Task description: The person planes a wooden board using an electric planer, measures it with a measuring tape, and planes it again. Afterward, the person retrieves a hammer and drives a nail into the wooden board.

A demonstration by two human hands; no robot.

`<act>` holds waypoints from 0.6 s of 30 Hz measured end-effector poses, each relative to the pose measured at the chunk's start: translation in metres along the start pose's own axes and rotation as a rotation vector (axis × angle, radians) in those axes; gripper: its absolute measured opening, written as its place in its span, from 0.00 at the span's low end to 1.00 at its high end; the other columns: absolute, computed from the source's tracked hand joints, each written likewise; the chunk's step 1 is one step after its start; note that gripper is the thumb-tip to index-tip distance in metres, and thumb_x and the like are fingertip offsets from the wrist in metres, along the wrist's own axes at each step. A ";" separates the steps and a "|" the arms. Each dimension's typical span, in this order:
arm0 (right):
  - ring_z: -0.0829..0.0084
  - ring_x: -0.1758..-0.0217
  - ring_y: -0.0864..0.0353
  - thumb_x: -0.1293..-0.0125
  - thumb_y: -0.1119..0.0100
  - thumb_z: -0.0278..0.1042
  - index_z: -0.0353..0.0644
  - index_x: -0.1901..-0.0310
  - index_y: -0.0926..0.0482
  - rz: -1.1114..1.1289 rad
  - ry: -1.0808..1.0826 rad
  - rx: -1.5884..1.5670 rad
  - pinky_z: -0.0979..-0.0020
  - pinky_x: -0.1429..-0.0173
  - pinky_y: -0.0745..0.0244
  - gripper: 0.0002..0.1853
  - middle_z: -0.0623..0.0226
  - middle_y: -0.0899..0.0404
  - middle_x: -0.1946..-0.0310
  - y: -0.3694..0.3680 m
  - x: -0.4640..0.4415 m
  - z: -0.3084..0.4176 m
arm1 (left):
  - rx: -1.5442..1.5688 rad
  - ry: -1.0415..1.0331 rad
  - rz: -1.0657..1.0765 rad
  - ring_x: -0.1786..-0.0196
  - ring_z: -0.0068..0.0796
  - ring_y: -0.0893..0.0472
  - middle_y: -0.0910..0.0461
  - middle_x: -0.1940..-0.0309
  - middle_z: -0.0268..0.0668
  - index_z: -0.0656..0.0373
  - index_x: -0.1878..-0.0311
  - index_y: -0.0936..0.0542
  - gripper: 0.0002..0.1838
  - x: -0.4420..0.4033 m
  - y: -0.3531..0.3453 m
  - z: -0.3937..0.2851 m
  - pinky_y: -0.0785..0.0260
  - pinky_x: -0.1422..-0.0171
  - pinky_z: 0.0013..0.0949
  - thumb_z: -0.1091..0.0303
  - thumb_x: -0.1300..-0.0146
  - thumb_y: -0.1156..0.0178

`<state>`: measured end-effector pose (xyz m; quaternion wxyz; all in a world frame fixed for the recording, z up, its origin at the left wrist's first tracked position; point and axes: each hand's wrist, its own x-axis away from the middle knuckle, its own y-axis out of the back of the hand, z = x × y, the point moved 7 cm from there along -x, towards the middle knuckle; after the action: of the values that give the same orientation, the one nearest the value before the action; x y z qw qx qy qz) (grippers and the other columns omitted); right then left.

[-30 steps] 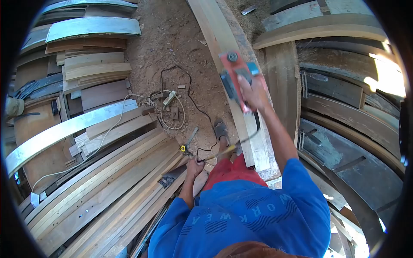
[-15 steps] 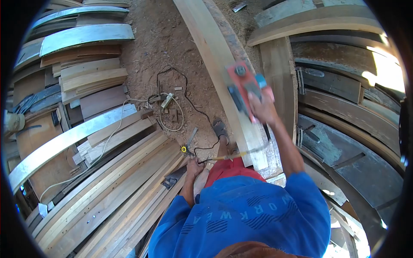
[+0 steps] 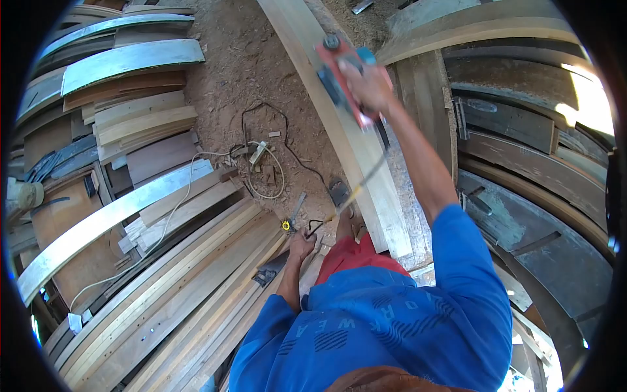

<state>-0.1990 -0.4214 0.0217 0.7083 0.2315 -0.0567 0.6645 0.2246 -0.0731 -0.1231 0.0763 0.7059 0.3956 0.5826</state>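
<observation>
My right hand (image 3: 369,88) is wrapped round the handle of a red electric planer (image 3: 334,70), which rests on a long pale wooden plank (image 3: 382,212). The plank runs from near my legs up to the top of the view. Low on the left, my left hand (image 3: 302,245) is closed round the planer's power cord (image 3: 356,192), which rises slack from there to the back of the tool. Part of the cord is wrapped in yellow. The planer's underside is hidden against the wood.
On the ground to the left, a power strip (image 3: 258,151) lies among looped cables. Long boards (image 3: 170,287) are stacked by my left side, with more timber (image 3: 144,124) beyond. Dark panels (image 3: 529,215) stand at the right. My sandalled foot (image 3: 339,193) is beside the plank.
My right hand has pushed the planer forward along the plank, away from my body. The cord has stretched farther out behind it. My left hand has stayed near the same spot, still on the cord.
</observation>
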 end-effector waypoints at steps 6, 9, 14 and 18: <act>0.79 0.82 0.31 0.25 0.47 0.62 0.44 0.76 0.26 0.004 0.051 -0.266 0.70 0.76 0.34 0.30 0.75 0.30 0.85 -0.012 -0.040 0.014 | 0.060 0.046 -0.056 0.55 0.55 0.16 0.16 0.62 0.55 0.63 0.59 0.20 0.20 0.023 0.016 -0.009 0.26 0.49 0.50 0.53 0.40 0.32; 0.80 0.83 0.31 0.24 0.48 0.59 0.43 0.76 0.25 -0.005 0.058 -0.084 0.69 0.76 0.34 0.29 0.75 0.30 0.85 -0.016 0.042 -0.018 | 0.003 0.058 0.014 0.54 0.55 0.16 0.16 0.61 0.56 0.62 0.59 0.18 0.21 0.020 -0.006 0.029 0.25 0.47 0.50 0.52 0.43 0.31; 0.57 0.54 0.14 0.28 0.44 0.57 0.34 0.31 0.29 0.013 0.094 0.042 0.58 0.47 0.21 0.36 0.47 0.15 0.57 -0.032 0.227 -0.075 | -0.136 0.014 0.125 0.45 0.54 0.16 0.15 0.54 0.56 0.59 0.57 0.16 0.22 0.021 -0.042 0.088 0.25 0.38 0.49 0.49 0.44 0.32; 0.46 0.54 0.13 0.31 0.40 0.57 0.34 0.32 0.30 0.031 -0.053 0.031 0.53 0.48 0.21 0.37 0.41 0.16 0.59 -0.048 0.286 -0.108 | -0.273 0.099 0.252 0.47 0.49 0.15 0.14 0.54 0.51 0.59 0.49 0.16 0.23 0.018 -0.038 0.086 0.25 0.40 0.45 0.53 0.43 0.33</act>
<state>-0.1458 -0.1168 0.0244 0.6925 0.2593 -0.0687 0.6697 0.2829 -0.0051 -0.1576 0.0783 0.7033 0.2248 0.6699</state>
